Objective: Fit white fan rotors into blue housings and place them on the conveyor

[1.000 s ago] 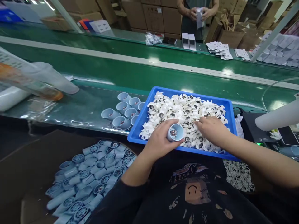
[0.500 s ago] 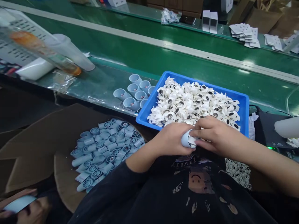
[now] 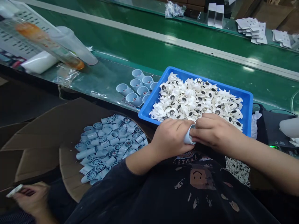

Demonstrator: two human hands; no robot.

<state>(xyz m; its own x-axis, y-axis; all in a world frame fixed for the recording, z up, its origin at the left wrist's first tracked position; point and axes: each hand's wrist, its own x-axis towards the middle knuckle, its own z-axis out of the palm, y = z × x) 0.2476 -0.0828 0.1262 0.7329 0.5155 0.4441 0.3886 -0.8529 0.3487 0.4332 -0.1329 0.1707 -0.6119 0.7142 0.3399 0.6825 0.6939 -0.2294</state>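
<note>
My left hand (image 3: 171, 137) is wrapped around a light-blue plastic tube housing (image 3: 189, 139), its open mouth turned to the right. My right hand (image 3: 210, 132) has its fingers bunched together and reaching into that mouth. Whatever sits at those fingertips inside the housing is hidden. Just beyond both hands is a blue tray (image 3: 248, 115) heaped with white fan wheels (image 3: 193, 99) with dark round hubs. Below and left of my left hand, a cardboard box (image 3: 67, 165) holds a pile of similar light-blue housings (image 3: 109, 140).
Several light-blue cups (image 3: 134, 99) stand left of the tray on the bench, small parts inside. A clear bottle (image 3: 49, 46) lies farther left. A black device (image 3: 271, 127) is at right. White cards (image 3: 252, 28) lie across the green belt. A co-worker's hand (image 3: 32, 197) holds a pale piece lower left.
My right fingers have moved deeper into the housing's mouth, and the white fan wheel seen there before is now hidden. The co-worker's light-blue piece is out of sight; a pale piece shows instead.
</note>
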